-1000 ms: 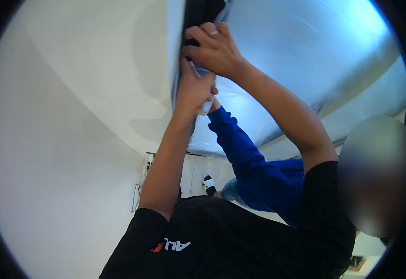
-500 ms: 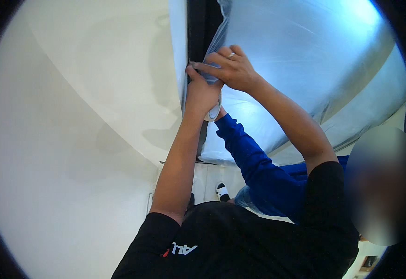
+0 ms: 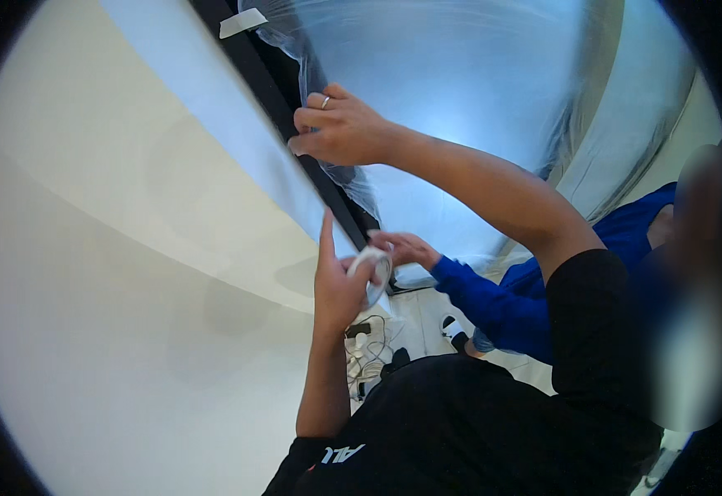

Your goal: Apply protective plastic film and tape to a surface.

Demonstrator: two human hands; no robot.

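Observation:
My left hand [image 3: 340, 285] is wrapped round a white roll of tape [image 3: 377, 277], index finger extended toward the dark vertical frame [image 3: 255, 73]. Higher up, my right hand [image 3: 340, 128] has curled fingers at the edge of clear plastic sheeting [image 3: 468, 91], beside that frame; what they hold, if anything, is hidden. A short pale tape strip [image 3: 243, 22] crosses the frame at the top. Another person's hand [image 3: 410, 252], slightly blurred, reaches up just right of the roll, fingers apart.
A white wall [image 3: 113, 306] fills the left. The co-worker in a blue sleeve [image 3: 485, 306] stands close on my right. Below, cables and power adapters [image 3: 361, 347] lie on the pale floor [image 3: 414, 318], near a foot in a sandal [image 3: 453, 331].
My left hand has dropped away from my right, with the roll. The view has shifted, tilting the frame and revealing the tape strip. The co-worker's hand is lower and more visible.

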